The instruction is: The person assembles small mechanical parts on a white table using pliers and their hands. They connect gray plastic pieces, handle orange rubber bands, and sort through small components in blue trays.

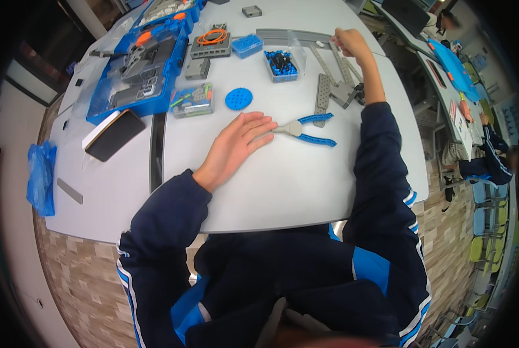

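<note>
We see the left hand laid palm down, its fingers straight and slightly parted, clasped around nothing. Their tips meet the nose of a pair of blue-handled pliers with a grey metal head, which lies flat just right of them, handles spread apart; we cannot tell whether they press on it. The right hand is raised farther out, its fingers curled in toward the palm; we cannot tell whether they grip anything. Just below and beside those fingers we find long grey perforated beams, then a wider grey plate with holes and a grey block.

All this rests on a pale white counter. Beyond the left fingers we see a round blue disc with holes, a clear plastic box of coloured parts and a clear tray of blue and black pieces. To their left stand a large blue case of grey parts and a flat black phone; farther left hangs a crumpled blue plastic bag.

Well right of both hands, we see another person in a dark jacket, blue and yellow-green chairs and a wood-patterned floor.
</note>
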`<state>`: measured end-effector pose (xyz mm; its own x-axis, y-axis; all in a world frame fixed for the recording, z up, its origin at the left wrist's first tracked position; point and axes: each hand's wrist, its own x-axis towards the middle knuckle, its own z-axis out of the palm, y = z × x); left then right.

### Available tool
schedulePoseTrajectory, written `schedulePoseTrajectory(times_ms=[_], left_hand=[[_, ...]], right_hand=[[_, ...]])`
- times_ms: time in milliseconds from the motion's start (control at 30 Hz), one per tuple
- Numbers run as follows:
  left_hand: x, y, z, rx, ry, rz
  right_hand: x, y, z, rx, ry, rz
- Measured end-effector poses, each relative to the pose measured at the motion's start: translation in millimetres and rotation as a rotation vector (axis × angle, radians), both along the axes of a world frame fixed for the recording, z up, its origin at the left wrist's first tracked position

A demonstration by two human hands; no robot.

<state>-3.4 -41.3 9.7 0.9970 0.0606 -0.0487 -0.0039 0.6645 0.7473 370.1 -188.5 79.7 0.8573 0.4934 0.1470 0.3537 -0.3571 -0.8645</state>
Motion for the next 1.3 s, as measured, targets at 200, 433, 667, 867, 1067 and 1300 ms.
schedulePoseTrajectory(times_ms=[200, 433, 667, 867, 1067, 1300], left_hand=[[-0.3, 0.4, -1.8, 0.003, 0.0, 0.005], [-1.2, 2.1, -6.3, 0.066, -0.026, -0.008], [-2.3, 1.7, -4.5, 0.087, -0.019, -0.005], [-2.2, 1.8, -5.5, 0.098, -0.014, -0.004], [-2.9, 2.0, -4.5, 0.112, -0.016, -0.01], [-4.0, 2.6, -8.8, 0.106, -0.005, 0.002]], right_hand=[[65.9, 33.2, -52.6, -0.171, -0.004, -0.044], [72.9, 42.3, -64.8, -0.237, -0.174, -0.051], [69.5, 36.9, -61.9, -0.191, -0.131, -0.037], [71.2, 31.5, -51.8, -0.231, -0.09, -0.042], [72.4, 32.6, -55.8, -0.267, -0.105, -0.058], [71.2, 24.9, -22.7, -0.362, -0.226, 0.015]])
